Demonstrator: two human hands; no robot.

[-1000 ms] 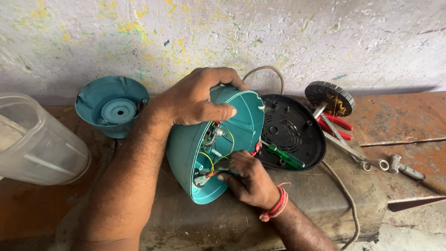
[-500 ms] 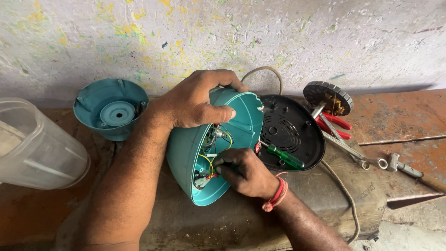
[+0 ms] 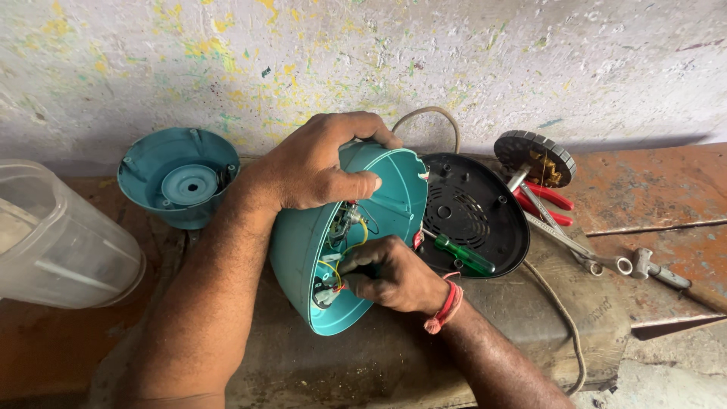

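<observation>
Low in the frame's centre, my right hand (image 3: pixel 394 274) is curled shut with its fingertips pushed inside the open mouth of the teal housing (image 3: pixel 318 250); whatever it pinches among the coloured wires (image 3: pixel 344 235) is hidden by my fingers, so I cannot tell what it grips. The housing lies on its side on the tabletop (image 3: pixel 363 363), at the middle of the frame, its opening turned toward the lower right. Just above, my left hand (image 3: pixel 318 163) is clamped over the housing's upper rim, thumb lying across the inner wall, fingers wrapped round the outside.

Right of the housing and touching its edge sits a black base plate (image 3: pixel 473 212), with a green-handled screwdriver (image 3: pixel 462 255) lying across its lower part. Further right are red-handled pliers (image 3: pixel 549 198), a dark toothed disc (image 3: pixel 534 155) and a metal tool (image 3: pixel 598 261). At the left edge lies a clear plastic jar (image 3: pixel 60 242); behind it, upper left, a teal cup-shaped part (image 3: pixel 178 178) stands by the wall (image 3: pixel 379 53).
</observation>
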